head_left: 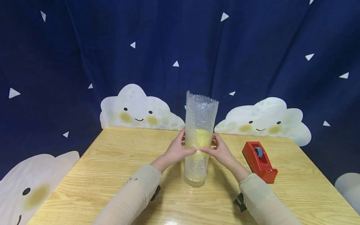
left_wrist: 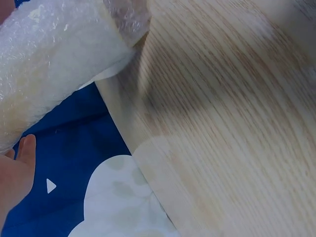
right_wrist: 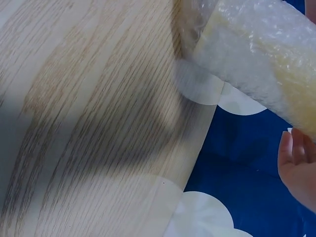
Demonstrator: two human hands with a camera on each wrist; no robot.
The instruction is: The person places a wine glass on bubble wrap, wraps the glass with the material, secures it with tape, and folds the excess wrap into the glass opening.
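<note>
A tall roll of clear bubble wrap (head_left: pixel 201 114) stands nearly upright above the middle of the table, wrapped around a yellow object (head_left: pixel 203 139) whose kind the plastic hides. My left hand (head_left: pixel 177 147) grips it from the left, thumb across the front and fingers behind. On the other side my right hand (head_left: pixel 223 152) holds it in the same way, the two thumb tips close together. The wrap's upper part rises loose and open-topped above the yellow. In the right wrist view the bubble wrap (right_wrist: pixel 252 54) slants across the top right, fingers (right_wrist: pixel 297 148) against its side.
A red tape dispenser (head_left: pixel 258 162) with a roll of tape (head_left: pixel 258 152) sits on the table right of my right hand. The wooden table (head_left: pixel 126 156) ends at the back against a dark blue curtain (head_left: pixel 152 62) with white clouds and triangles.
</note>
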